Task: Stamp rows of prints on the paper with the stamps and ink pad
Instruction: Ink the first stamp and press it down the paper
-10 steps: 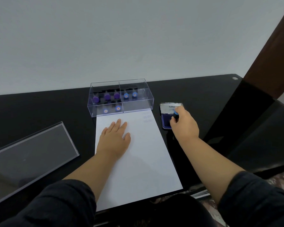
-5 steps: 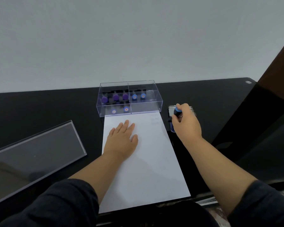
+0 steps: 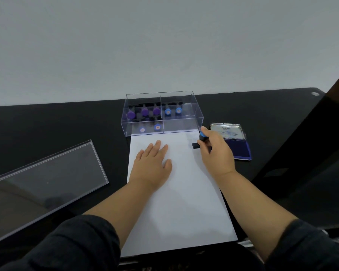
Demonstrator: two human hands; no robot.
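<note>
Blue-topped stamp [image 3: 201,138] held upright over the far right corner of the white paper [image 3: 176,202], black base at or just above the sheet; contact cannot be confirmed. Right hand [image 3: 216,153] grips it, fingers curled round the handle. Left hand [image 3: 152,163] lies flat on the paper, fingers straight. Open ink pad [image 3: 236,144] just right of the sheet. Clear box [image 3: 161,116] with remaining stamps at the paper's far edge; clear lid [image 3: 45,184] on the black table [image 3: 47,130], left.
</note>
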